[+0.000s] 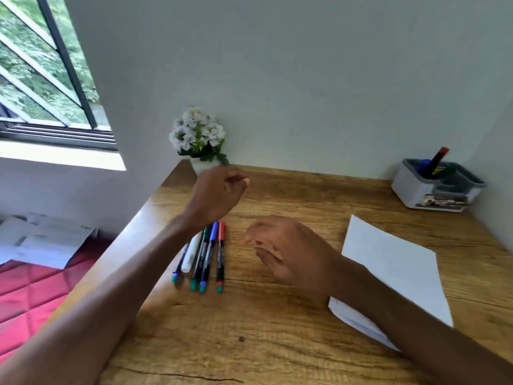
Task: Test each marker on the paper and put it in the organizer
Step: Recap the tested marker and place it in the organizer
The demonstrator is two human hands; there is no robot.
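Markers (206, 254) lie side by side beneath the raised, loosely curled, empty left hand (216, 195); the right hand (291, 251), fingers spread and empty, hovers between them and the paper (394, 270).

A pot of white flowers (198, 134) stands at the wooden desk's (249, 329) far-left corner beside a window (41, 73).
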